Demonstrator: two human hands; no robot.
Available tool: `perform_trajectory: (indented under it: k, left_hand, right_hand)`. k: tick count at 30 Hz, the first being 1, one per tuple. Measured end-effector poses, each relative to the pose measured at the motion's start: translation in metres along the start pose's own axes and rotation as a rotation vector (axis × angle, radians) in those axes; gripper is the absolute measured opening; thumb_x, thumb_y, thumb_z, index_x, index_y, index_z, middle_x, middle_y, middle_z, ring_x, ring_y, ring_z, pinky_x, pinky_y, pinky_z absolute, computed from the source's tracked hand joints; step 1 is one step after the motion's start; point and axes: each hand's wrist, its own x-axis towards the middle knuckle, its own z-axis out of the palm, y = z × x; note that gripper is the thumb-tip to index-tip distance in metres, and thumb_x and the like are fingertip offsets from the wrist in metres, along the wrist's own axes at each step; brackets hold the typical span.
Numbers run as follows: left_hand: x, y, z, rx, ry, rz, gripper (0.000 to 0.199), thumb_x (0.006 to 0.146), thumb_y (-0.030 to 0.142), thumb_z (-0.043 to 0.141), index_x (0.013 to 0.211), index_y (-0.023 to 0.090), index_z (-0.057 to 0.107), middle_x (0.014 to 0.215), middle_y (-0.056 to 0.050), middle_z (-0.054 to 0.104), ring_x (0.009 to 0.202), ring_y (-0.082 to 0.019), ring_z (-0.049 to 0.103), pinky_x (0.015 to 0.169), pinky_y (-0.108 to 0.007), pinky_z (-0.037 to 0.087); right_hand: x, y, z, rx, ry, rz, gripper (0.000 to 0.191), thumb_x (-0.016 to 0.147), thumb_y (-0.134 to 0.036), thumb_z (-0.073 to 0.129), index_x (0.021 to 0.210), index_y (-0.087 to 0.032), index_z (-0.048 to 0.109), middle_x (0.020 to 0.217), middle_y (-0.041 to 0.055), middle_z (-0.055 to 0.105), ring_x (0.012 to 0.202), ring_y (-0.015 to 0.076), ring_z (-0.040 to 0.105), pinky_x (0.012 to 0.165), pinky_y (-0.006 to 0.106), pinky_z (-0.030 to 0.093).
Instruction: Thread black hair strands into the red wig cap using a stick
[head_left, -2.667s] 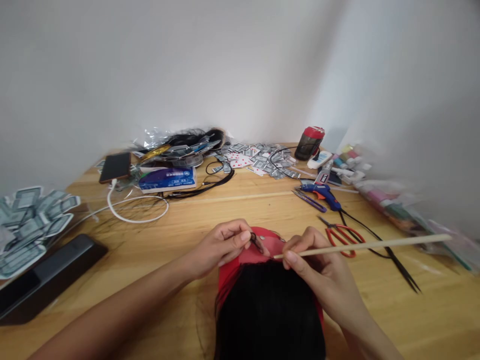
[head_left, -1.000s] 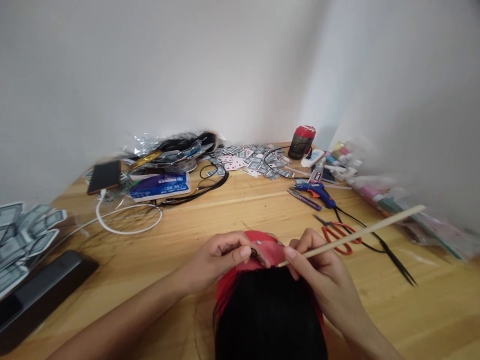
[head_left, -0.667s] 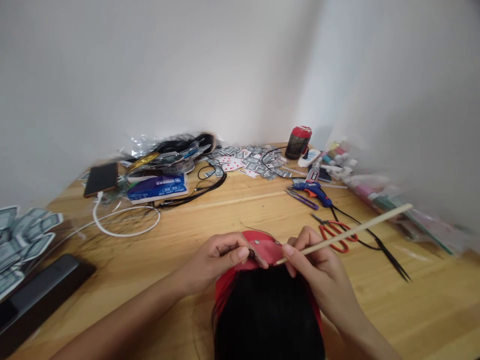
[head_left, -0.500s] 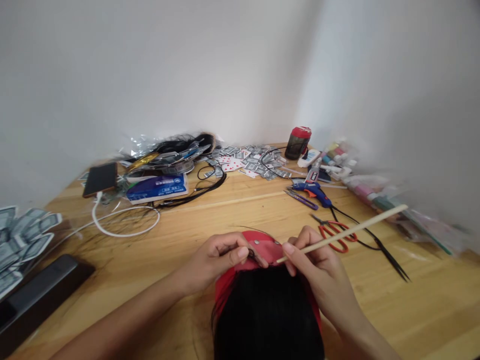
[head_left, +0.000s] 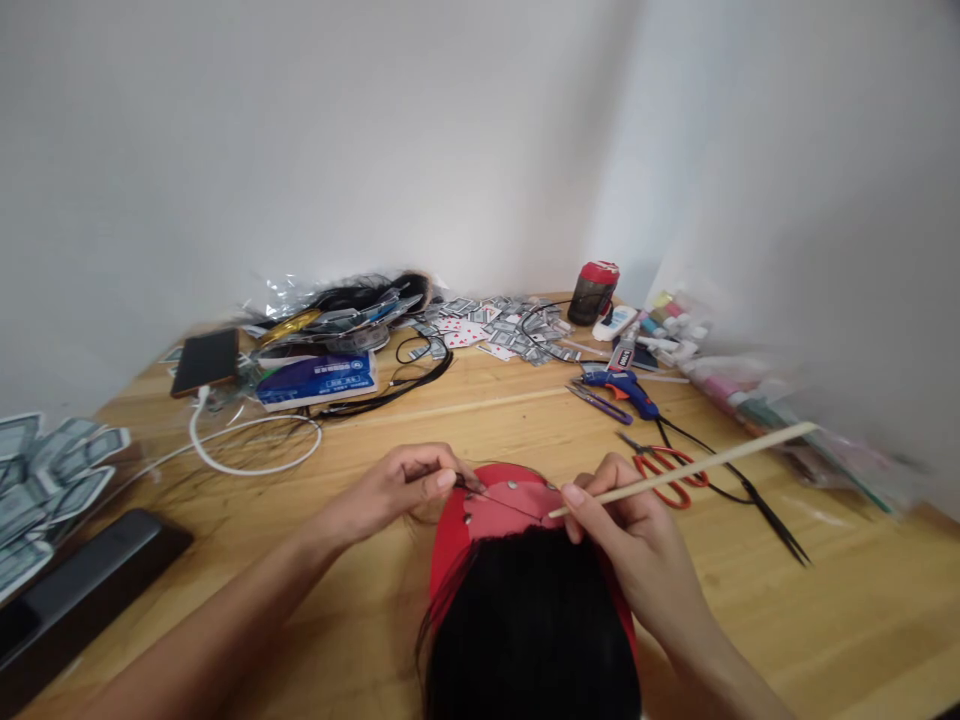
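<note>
Left hand [head_left: 405, 492] pinching dark strand [head_left: 511, 506]; right hand [head_left: 634, 525], pale stick [head_left: 712, 461].

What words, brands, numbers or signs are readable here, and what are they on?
No word or number reads for certain.
Blue packet: pale lettering, too small to read.
Small tube: light characters on a dark label, too blurred.
Playing cards: red suit signs, too small to name.
Grey printed pieces at left: print too blurred.
</note>
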Motion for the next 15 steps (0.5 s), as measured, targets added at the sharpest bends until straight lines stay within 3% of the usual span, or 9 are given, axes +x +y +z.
perform_trajectory:
  k: [3,5,8,10,15]
  left_hand:
    - [0.003,0.002,-0.026,0.07,0.048,0.001,0.036,0.081,0.052,0.073,0.084,0.016,0.075,0.092,-0.01,0.075,0.091,-0.022,0.066,0.084,-0.03,0.048]
    - [0.006,-0.006,-0.043,0.094,0.14,0.001,0.036,0.082,0.053,0.072,0.082,0.017,0.073,0.094,-0.009,0.075,0.087,-0.02,0.065,0.076,-0.027,0.047]
    - [0.013,-0.029,-0.063,0.108,0.327,-0.009,0.04,0.089,0.057,0.06,0.083,0.017,0.065,0.091,-0.006,0.073,0.059,-0.011,0.056,0.056,-0.023,0.043]
    - [0.018,-0.047,-0.071,0.13,0.422,-0.032,0.038,0.094,0.053,0.055,0.088,0.016,0.062,0.084,-0.004,0.069,0.053,-0.009,0.052,0.052,-0.023,0.043]
    - [0.024,-0.073,-0.07,0.217,0.503,-0.071,0.028,0.097,0.039,0.057,0.11,0.014,0.062,0.102,-0.006,0.066,0.083,-0.017,0.065,0.073,-0.035,0.057]
  right_hand:
    - [0.001,-0.001,0.001,-0.003,0.006,-0.014,0.036,0.084,-0.045,0.072,0.068,-0.024,0.049,0.055,-0.0052,0.058,0.061,0.0173,0.068,0.063,0.027,0.051]
    - [0.001,-0.004,0.002,-0.003,0.006,-0.016,0.036,0.083,-0.045,0.073,0.068,-0.024,0.049,0.055,-0.0053,0.059,0.06,0.0171,0.068,0.063,0.027,0.052]
    - [0.002,-0.007,0.002,-0.012,0.014,-0.049,0.035,0.083,-0.044,0.073,0.067,-0.024,0.051,0.056,-0.004,0.06,0.06,0.0175,0.068,0.062,0.028,0.052]
    - [0.002,-0.007,0.001,-0.042,0.034,-0.082,0.034,0.083,-0.044,0.073,0.065,-0.023,0.052,0.057,-0.003,0.061,0.058,0.0171,0.066,0.059,0.028,0.051]
    - [0.009,-0.003,-0.008,-0.047,0.183,-0.148,0.032,0.082,-0.039,0.076,0.067,-0.023,0.052,0.057,-0.0023,0.065,0.055,0.0145,0.057,0.055,0.026,0.043]
